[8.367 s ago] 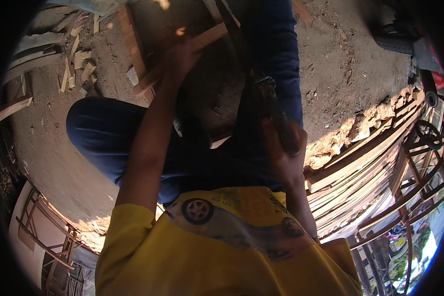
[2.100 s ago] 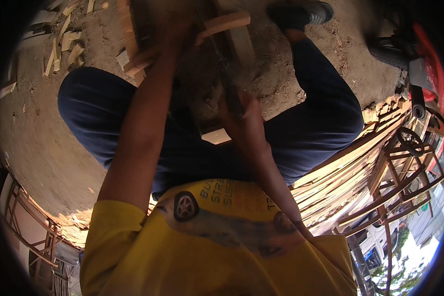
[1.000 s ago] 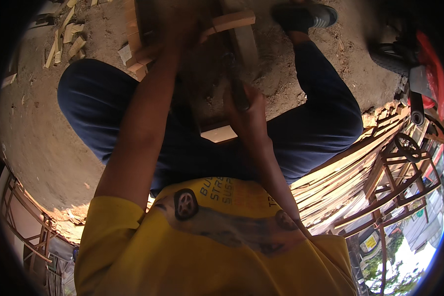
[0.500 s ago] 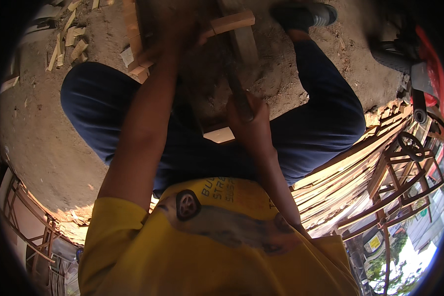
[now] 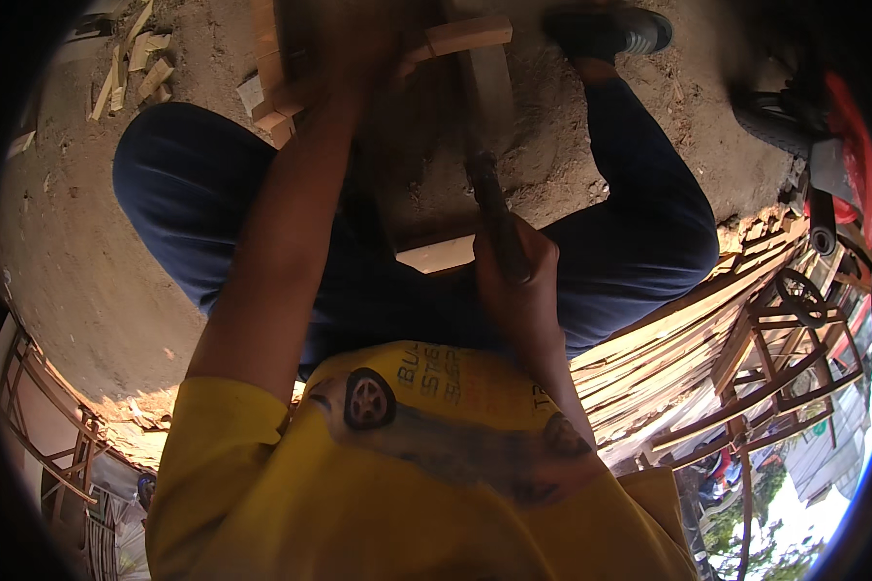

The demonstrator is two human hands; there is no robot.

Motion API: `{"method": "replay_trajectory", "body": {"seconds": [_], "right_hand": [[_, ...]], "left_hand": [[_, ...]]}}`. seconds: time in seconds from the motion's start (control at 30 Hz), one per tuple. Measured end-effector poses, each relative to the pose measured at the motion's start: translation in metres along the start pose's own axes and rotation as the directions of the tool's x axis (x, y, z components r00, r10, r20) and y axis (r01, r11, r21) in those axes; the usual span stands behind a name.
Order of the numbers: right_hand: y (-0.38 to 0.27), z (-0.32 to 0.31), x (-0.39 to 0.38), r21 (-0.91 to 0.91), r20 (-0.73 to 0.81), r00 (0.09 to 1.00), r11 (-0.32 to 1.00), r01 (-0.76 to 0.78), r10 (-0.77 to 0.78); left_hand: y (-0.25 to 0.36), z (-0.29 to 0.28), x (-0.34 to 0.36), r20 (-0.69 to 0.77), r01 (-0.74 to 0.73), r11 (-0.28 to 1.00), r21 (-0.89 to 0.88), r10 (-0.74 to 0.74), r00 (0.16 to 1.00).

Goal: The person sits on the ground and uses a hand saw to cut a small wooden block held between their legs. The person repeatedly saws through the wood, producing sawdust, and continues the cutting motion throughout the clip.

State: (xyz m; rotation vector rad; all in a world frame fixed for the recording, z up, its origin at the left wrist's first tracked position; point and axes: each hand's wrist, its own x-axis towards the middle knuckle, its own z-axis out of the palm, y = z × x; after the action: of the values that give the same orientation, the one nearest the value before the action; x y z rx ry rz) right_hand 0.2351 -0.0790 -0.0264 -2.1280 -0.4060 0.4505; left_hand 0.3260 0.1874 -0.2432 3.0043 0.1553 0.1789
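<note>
The dark-handled tool (image 5: 499, 218) has just been drawn nearer the yellow shirt (image 5: 358, 513) by the right hand (image 5: 518, 276), its fingers wrapped round the handle, apparently a pulling stroke, while the far wooden bar (image 5: 470, 35) is neighboured by the blurred left hand (image 5: 363, 48), whose fingers cannot be made out, and dark lettering (image 5: 409, 366) is borne across the shirt.

Left hand (image 5: 360, 46) at wood bar (image 5: 468, 35) out front, right hand (image 5: 525, 295) round tool handle (image 5: 495, 211) closer in, offcuts (image 5: 155, 77) on the ground (image 5: 77, 252) to the left, planks (image 5: 683, 349) stacked right
</note>
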Motion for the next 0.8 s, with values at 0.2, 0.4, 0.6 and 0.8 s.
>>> {"method": "replay_trajectory", "body": {"seconds": [0.2,0.4,0.6,0.8], "right_hand": [[-0.010,0.014,0.039,-0.044,0.073,0.997,0.999,-0.009,0.012],[-0.021,-0.007,0.020,0.103,0.128,0.976,0.976,-0.192,0.178],[-0.012,-0.006,0.004,-0.158,0.064,0.998,0.987,0.024,-0.014],[-0.015,0.014,0.030,0.043,0.105,0.971,0.975,-0.220,0.215]], "left_hand": [[-0.002,0.002,-0.003,0.086,-0.001,0.995,-0.099,0.009,0.996],[-0.004,-0.006,-0.003,0.047,0.030,0.997,-0.066,-0.027,0.999],[0.005,-0.037,-0.009,0.022,0.103,0.993,0.061,-0.105,0.994],[0.004,-0.023,0.005,0.276,0.146,0.987,-0.063,-0.123,0.953]]}}
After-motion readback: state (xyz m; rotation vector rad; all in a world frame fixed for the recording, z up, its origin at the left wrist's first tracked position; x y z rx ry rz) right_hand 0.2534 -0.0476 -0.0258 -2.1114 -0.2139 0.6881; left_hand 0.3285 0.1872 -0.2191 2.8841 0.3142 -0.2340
